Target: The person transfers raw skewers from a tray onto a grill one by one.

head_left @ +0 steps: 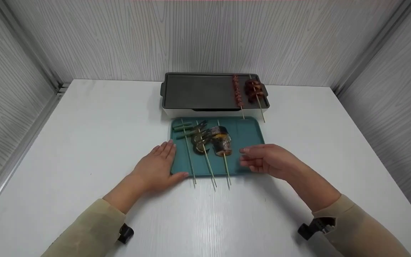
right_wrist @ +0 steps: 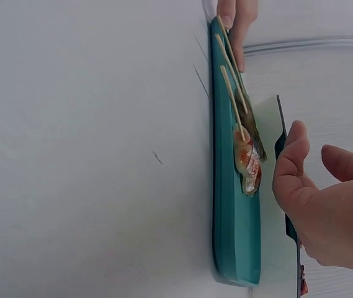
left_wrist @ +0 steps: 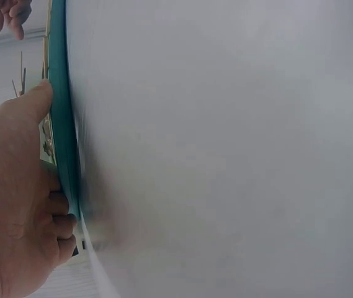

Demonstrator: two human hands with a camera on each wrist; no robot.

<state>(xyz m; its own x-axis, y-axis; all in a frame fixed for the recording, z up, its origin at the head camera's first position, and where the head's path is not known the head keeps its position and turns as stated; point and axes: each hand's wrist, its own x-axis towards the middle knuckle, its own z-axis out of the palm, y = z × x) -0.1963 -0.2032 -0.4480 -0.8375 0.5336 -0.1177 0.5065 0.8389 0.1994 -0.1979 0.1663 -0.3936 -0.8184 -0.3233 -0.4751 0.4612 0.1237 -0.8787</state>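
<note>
A teal rectangular tray (head_left: pixel 250 132) bearing three food-threaded wooden skewers (head_left: pixel 201 140) sits on the white table (head_left: pixel 120 121) before a black-topped griddle (head_left: pixel 198 91). The left hand (head_left: pixel 157 167), fingers straight, touches the tray's edge; the right hand (head_left: pixel 274 160), loosely curled, hovers empty near its right side.

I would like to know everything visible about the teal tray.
The tray is teal and rectangular, with rounded corners and a raised rim; its smooth material is unclear, perhaps plastic. It lies flat on the white table, in front of the grill. Three skewers rest on it, sticks passing over the near rim. The left hand touches its left edge; the right hand hovers above its right part.
</note>
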